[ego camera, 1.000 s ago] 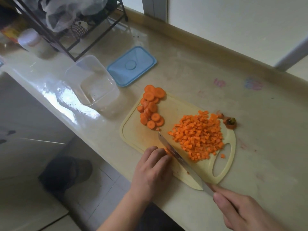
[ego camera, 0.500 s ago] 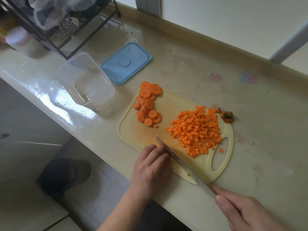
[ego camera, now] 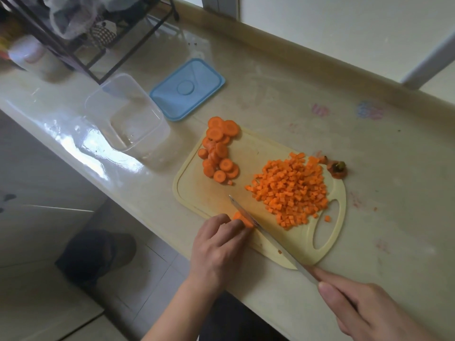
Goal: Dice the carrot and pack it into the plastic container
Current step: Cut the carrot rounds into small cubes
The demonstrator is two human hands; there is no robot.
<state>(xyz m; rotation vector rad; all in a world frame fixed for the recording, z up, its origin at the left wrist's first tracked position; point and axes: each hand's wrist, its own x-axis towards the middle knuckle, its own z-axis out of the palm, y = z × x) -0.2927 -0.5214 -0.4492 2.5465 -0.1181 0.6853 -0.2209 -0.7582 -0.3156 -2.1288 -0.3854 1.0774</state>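
From the head view, the knife handle is hidden inside the right hand (ego camera: 366, 308), and that hand runs off the bottom right corner. The piece of carrot (ego camera: 242, 219) being cut is mostly covered by the left hand (ego camera: 219, 244), so its shape is hard to make out. The things on the wire rack (ego camera: 81, 43) at the top left are blurred and cannot be named.

The left hand has its fingers curled down over the piece of carrot, pressing it on the near edge of the cutting board (ego camera: 204, 193). The right hand is closed round the knife (ego camera: 268, 238), with the forefinger laid along the top of the blade. The blade lies across the board with its side against the carrot piece.

On the board there are two heaps: one of carrot rounds (ego camera: 218, 150) at the far left end, too overlapped to count, and one of diced carrot (ego camera: 290, 188) near the handle hole. One carrot top (ego camera: 337, 169) lies at the board's far edge. One clear plastic container (ego camera: 128, 114) stands on the worktop (ego camera: 307, 107) left of the board, with no carrot in it, and one blue lid (ego camera: 187, 88) lies just beside it.
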